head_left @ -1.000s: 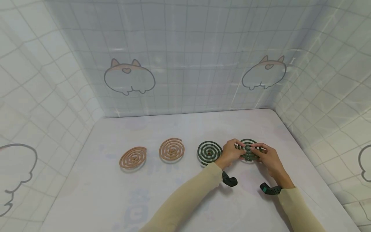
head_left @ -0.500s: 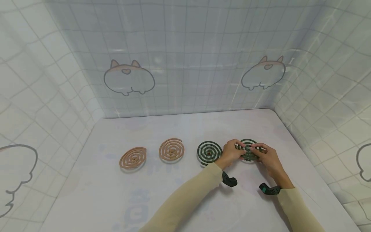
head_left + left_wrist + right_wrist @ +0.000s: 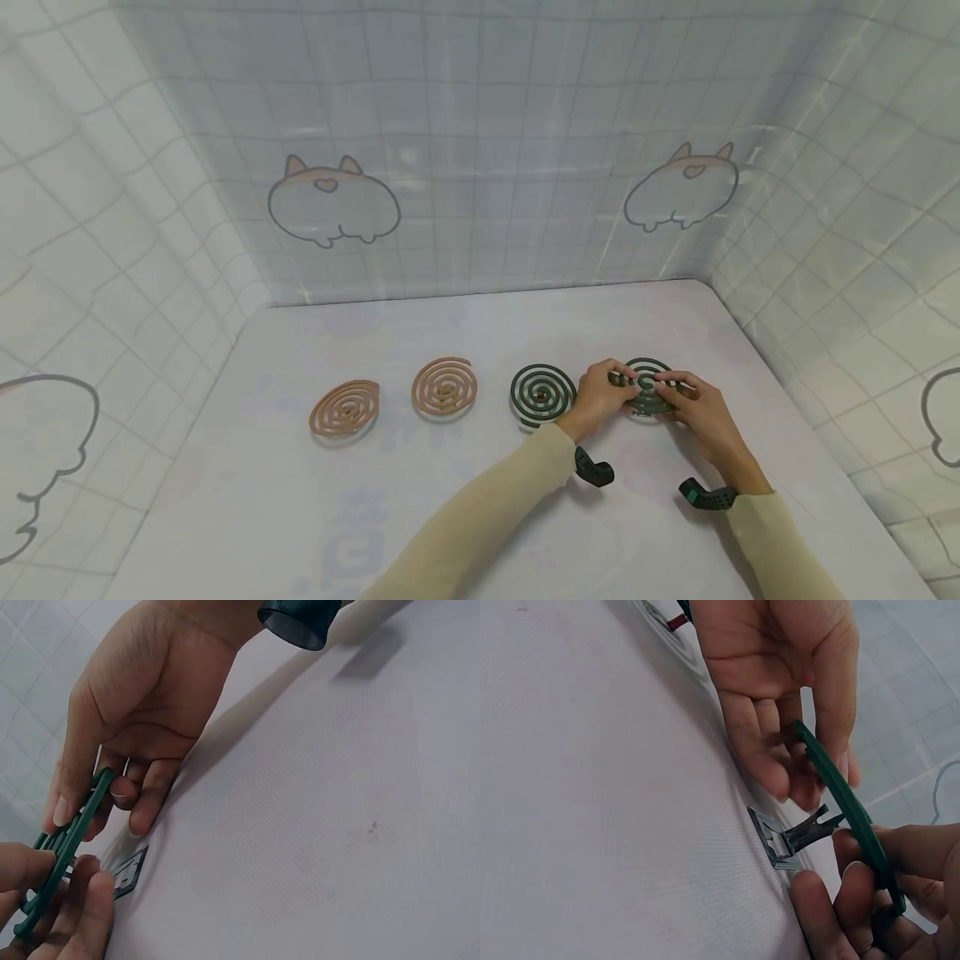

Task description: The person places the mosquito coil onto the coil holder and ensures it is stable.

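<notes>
**Left hand and right hand are pinching a green coil from both sides**

In the head view, the green coil is lying between the two sets of fingertips, toward the right side of the white table. The left fingers are gripping its left rim and the right fingers its right rim, with both thumbs reaching over the upper face. A second green coil is lying just beside the left hand; a tan coil and another tan coil are lying farther left.

In the left wrist view, the green coil is showing edge-on. The left thumb is pressing one face while curled fingers are backing the other; the right thumb and forefinger are pinching the opposite end. A dark metal stand is sitting near the left fingertips.

In the right wrist view, the green coil is slanting from one hand's pinch to the other's. The stand's forked upright is pointing toward the coil between the hands; whether it is touching, I cannot tell.
</notes>
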